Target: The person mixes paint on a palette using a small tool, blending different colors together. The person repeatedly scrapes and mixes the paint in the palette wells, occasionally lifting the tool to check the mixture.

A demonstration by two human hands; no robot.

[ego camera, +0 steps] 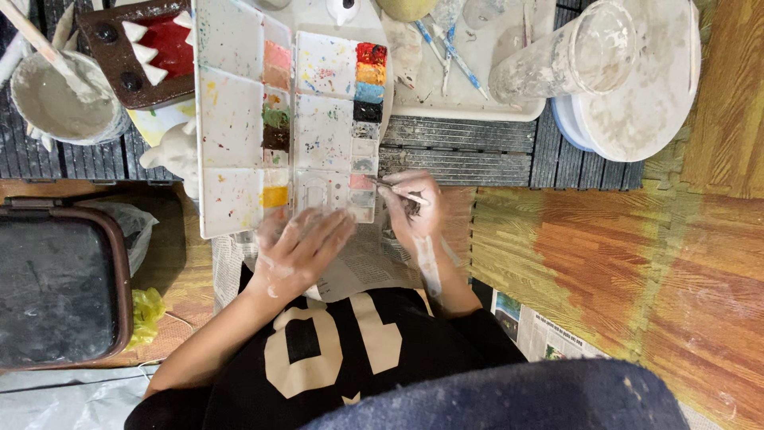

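Grey cup w/ stick at 10 o'clock, near worktop edge; a nudge tips it. Left hand flat, fingers spread, gripping nothing, pressed on near edge of paint palette, which overhangs toward 6; lean too hard and it could flip. Right hand pinches thin brush, tip at pale wells; a slip could muddy colours. Clear cup lies tipped at 1 o'clock, could roll.

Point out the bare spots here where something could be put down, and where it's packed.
Free: the wood-pattern floor mat right of the right hand, below the round white board; also the dark slatted strip between white tray and hand. Crowded: around the paint palette, cup, toothed brown piece, and left hand.
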